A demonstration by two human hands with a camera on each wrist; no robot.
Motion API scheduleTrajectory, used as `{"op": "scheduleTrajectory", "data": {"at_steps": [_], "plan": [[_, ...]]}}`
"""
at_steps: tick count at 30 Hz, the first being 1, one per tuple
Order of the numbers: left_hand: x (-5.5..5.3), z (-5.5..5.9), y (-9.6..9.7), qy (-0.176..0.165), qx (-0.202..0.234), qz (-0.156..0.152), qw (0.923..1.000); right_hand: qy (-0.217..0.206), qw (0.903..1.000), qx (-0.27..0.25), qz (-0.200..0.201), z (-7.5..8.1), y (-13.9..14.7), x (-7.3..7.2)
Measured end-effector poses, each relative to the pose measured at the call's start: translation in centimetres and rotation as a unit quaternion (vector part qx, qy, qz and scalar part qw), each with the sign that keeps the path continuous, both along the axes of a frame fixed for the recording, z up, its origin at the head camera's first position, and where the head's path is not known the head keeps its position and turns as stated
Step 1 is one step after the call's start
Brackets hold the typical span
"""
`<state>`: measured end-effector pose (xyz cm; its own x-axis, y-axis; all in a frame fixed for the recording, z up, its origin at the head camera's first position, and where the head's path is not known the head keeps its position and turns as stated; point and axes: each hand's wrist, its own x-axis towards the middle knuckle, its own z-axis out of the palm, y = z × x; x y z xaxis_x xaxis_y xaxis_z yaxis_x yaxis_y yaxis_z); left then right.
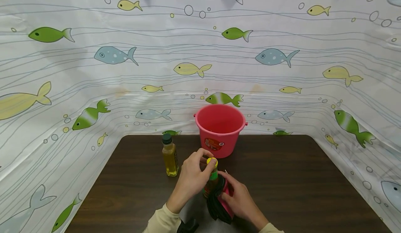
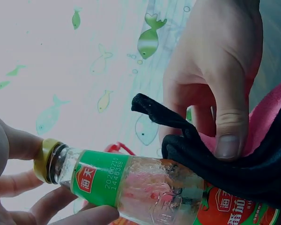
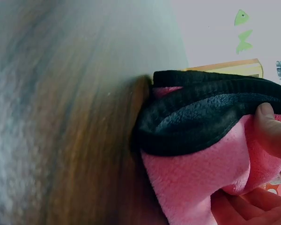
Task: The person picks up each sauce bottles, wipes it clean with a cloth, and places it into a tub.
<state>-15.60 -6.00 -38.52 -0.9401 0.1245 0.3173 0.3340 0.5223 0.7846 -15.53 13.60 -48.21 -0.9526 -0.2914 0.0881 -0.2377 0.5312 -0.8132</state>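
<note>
A glass sauce bottle (image 1: 214, 176) with a yellow cap (image 2: 46, 160) and a green neck label stands near the front of the table. My left hand (image 1: 191, 174) holds it at the cap, thumb and fingers around the top. In my right hand (image 1: 240, 199) is a pink cloth (image 3: 192, 176) with black edging, pinched between thumb and fingers. The cloth lies against the bottle's side and covers part of its lower label in the left wrist view. Tomato pictures (image 2: 218, 201) show on that label.
Behind the hands stands a pink bucket (image 1: 219, 143) with a sticker on its front. A square bottle of yellow oil (image 1: 170, 159) with a dark green cap is upright to the left. Fish-patterned sheeting (image 1: 194, 83) surrounds the dark wooden table (image 1: 297, 177).
</note>
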Motion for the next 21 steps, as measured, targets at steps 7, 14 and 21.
{"op": "scheduleTrajectory", "data": {"at_steps": [7,14,21], "plan": [[-0.1,-0.1,0.0,0.001,-0.001,0.000,1.0000,-0.012,0.9993,-0.036,0.002,0.2,-0.2,0.1],[0.0,0.0,0.1,-0.001,0.003,-0.009,1.0000,0.018,0.9949,-0.066,-0.074,1.6,-0.8,0.8],[0.1,0.0,-0.1,-0.002,0.006,-0.004,1.0000,0.057,0.9891,-0.081,-0.110,2.8,-1.6,1.1]]}}
